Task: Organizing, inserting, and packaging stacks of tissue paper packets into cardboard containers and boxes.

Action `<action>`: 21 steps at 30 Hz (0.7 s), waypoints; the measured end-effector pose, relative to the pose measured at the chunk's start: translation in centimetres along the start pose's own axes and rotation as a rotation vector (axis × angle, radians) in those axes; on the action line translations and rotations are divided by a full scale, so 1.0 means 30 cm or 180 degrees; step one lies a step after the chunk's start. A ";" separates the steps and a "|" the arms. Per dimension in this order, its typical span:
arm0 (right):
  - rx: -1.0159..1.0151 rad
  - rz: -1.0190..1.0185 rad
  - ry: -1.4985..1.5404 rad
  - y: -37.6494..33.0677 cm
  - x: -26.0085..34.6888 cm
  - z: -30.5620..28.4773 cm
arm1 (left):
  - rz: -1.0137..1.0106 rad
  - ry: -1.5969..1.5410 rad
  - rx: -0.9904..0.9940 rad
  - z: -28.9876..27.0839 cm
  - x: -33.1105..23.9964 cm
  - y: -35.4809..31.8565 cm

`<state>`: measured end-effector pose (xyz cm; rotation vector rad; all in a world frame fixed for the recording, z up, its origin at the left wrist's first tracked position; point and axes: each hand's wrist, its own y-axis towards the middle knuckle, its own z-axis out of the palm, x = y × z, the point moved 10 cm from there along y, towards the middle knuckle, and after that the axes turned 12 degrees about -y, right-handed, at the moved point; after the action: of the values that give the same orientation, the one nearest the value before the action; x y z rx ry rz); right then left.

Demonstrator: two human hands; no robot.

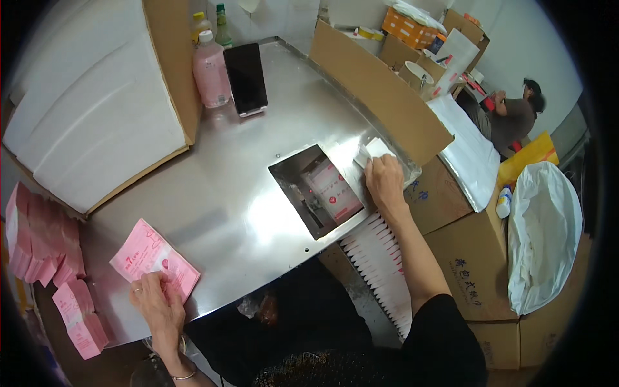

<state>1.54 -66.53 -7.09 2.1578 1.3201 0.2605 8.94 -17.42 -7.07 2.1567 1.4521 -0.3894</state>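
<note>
At the left of the metal table, a flat stack of pink printed bags [157, 258] lies at an angle. My left hand [158, 303] grips its near edge, the fingers pressed together over the top; the underside is hidden. Across the table, my right hand [385, 184] is closed on a small white wad of tissues [377, 148] by the right edge. Much of that wad is covered by my fingers. Between my hands is a rectangular opening [303, 193] in the tabletop, and a pink printed packet [336, 193] shows inside it.
Bundles of pink bags [45, 238] stand along the left edge. A large open carton [171, 77] rises at the back left, near a phone [246, 80] and a pink bottle [211, 71]. A cardboard flap [380, 90] borders the right. Beyond it sits another person [516, 116].
</note>
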 end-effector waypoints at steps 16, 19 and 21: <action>-0.1106 -0.0284 0.1087 -0.014 0.123 -0.219 | 0.1709 -0.1523 0.0631 0.323 -0.566 0.014; -0.0405 -0.2150 0.1742 -0.212 0.552 -0.381 | 0.1826 -0.1444 0.0357 0.294 -0.524 0.032; -0.0488 -0.2813 0.2482 -0.424 0.681 -0.478 | 0.1436 -0.0952 0.0650 0.288 -0.436 0.059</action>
<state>-4.42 -39.20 -5.57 1.1650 2.4260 0.8337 5.88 -32.89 -7.28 2.3773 0.7633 -0.6772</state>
